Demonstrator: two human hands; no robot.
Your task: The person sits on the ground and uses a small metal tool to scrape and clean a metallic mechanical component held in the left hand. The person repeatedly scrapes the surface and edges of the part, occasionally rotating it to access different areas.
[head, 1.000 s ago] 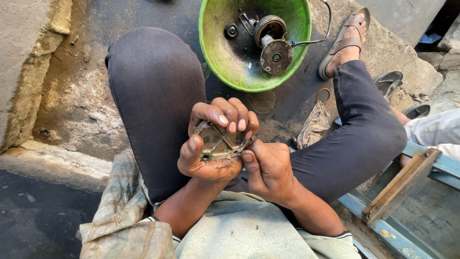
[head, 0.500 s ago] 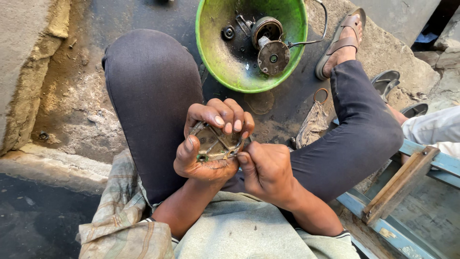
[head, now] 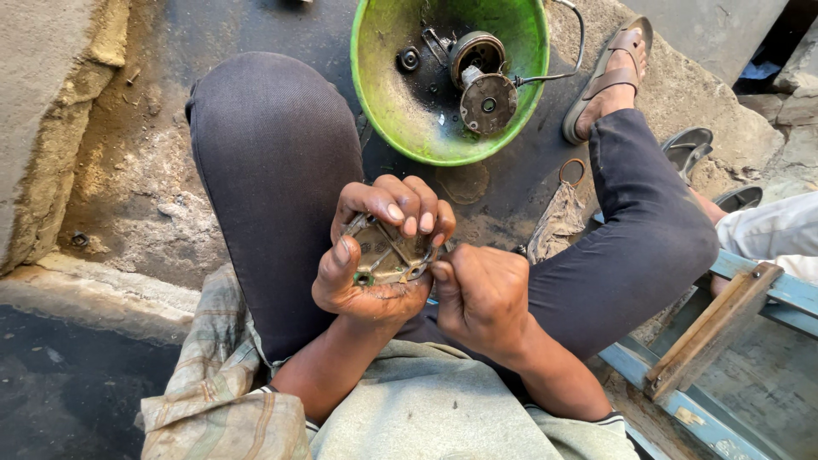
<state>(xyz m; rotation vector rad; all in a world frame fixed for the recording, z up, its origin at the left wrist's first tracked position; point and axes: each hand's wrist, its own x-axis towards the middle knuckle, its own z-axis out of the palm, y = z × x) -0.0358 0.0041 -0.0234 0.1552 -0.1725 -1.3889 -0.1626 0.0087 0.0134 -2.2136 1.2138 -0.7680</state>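
Head view: the person sits cross-legged on rough ground, both hands raised over the lap between the knees. The left hand (head: 375, 255) is closed around a small metal plate (head: 388, 254), a flat, grimy brass-coloured part with lugs at its rim; the fingers (head: 407, 204) curl over its far edge and the thumb presses on its near left side, so the plate lies cupped in the palm, face tilted up toward the camera. The right hand (head: 481, 294) is clenched just beside it, touching the plate's right edge with the thumb tip; whether it pinches a small tool or only the plate's rim cannot be told, since the fist hides what is inside.

The plate's longer side runs roughly left to right, from the left thumb toward the right thumb. It lies to the left of the right hand and a little farther from the body, so the left hand carries it and the right hand works at its near right corner.

Beyond the hands, well apart, a green bowl (head: 383, 94) sits on the ground between the left knee (head: 273, 145) and the sandalled right foot (head: 609, 77). Inside it lie a round motor part (head: 486, 98) with a wire, and a small ring (head: 409, 58). A rag (head: 558, 217) lies near the right leg. A wooden bar (head: 711, 332) on a blue frame crowds the right side; a concrete step (head: 51, 128) borders the left. Open room is straight ahead, toward the bowl.
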